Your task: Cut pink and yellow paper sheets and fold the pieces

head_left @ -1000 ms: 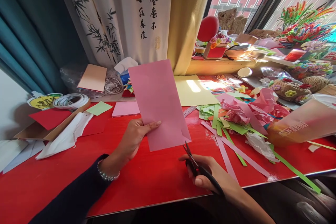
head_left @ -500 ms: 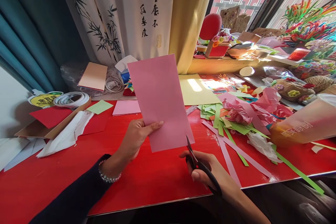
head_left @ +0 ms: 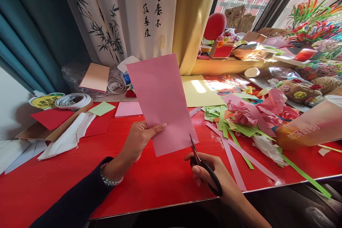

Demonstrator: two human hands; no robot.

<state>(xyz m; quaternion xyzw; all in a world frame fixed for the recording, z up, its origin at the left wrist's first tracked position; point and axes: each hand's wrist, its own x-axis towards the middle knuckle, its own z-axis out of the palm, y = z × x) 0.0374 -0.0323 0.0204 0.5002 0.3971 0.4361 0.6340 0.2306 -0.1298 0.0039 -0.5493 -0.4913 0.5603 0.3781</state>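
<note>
My left hand (head_left: 139,139) pinches the lower left edge of a pink paper sheet (head_left: 160,99) and holds it upright above the red table (head_left: 149,178). My right hand (head_left: 211,172) grips black scissors (head_left: 204,165) by the handles. The blades point up and meet the sheet's lower right corner. A dark sleeve and a bead bracelet cover my left wrist.
Pink and green paper strips (head_left: 235,149) and crumpled pink tissue (head_left: 253,112) litter the right side. A yellow sheet (head_left: 199,92), a flat pink sheet (head_left: 128,108) and a cardboard box (head_left: 50,128) with tape rolls lie behind. A plastic bag (head_left: 310,124) sits far right.
The scissors have moved up to the sheet's lower right corner and their blades have closed somewhat. The pink sheet has tilted slightly left.
</note>
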